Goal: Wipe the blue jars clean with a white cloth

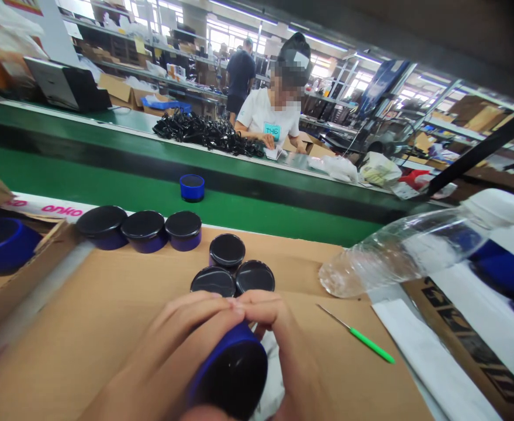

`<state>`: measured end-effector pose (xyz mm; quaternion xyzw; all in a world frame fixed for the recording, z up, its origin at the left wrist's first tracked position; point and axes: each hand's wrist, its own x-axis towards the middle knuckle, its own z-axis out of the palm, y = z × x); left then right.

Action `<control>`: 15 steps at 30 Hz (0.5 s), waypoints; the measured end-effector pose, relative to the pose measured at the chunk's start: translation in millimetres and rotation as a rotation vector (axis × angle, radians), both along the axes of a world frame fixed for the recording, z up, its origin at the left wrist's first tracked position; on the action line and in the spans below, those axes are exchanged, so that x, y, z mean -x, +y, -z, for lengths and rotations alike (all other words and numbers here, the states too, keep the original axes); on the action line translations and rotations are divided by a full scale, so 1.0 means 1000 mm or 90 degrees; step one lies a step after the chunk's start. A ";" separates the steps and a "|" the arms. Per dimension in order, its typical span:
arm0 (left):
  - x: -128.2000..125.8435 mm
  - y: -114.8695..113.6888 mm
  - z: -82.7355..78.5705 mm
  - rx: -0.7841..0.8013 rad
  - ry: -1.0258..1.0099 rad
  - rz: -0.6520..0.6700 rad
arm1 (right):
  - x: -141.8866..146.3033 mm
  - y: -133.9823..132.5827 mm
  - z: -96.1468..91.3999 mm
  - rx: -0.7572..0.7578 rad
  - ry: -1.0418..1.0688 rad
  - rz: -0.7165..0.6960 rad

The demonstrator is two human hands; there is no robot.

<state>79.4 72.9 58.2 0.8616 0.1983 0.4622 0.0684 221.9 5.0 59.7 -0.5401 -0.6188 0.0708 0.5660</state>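
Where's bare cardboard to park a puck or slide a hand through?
Free: the cardboard sheet left of the left hand, below the row of three pucks; also the strip between the puck cluster and plastic bag. Crowded: around both hands and the held puck; the green-handled tool lies just off the right hand.

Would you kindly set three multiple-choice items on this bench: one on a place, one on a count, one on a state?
1. Where is the green-handled tool?
A. on the cardboard, right of the hands
B. on the belt
C. in a hand

2. How many pucks form the row at the cardboard's far edge?
A. one
B. three
C. six

3. How is the blue puck held?
A. by both hands
B. by nobody
C. by the seated person

A: it lies on the cardboard. B: three stand side by side. A: both hands' fingers wrap it.
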 end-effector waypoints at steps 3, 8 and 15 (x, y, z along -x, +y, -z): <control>-0.001 0.001 -0.004 -0.004 -0.003 0.024 | 0.007 -0.002 -0.006 0.037 0.107 0.031; 0.006 0.004 -0.004 0.019 0.031 0.014 | 0.022 0.000 -0.002 0.063 0.149 0.053; 0.008 0.003 0.000 0.052 0.028 0.033 | 0.020 0.003 0.002 -0.005 0.158 0.048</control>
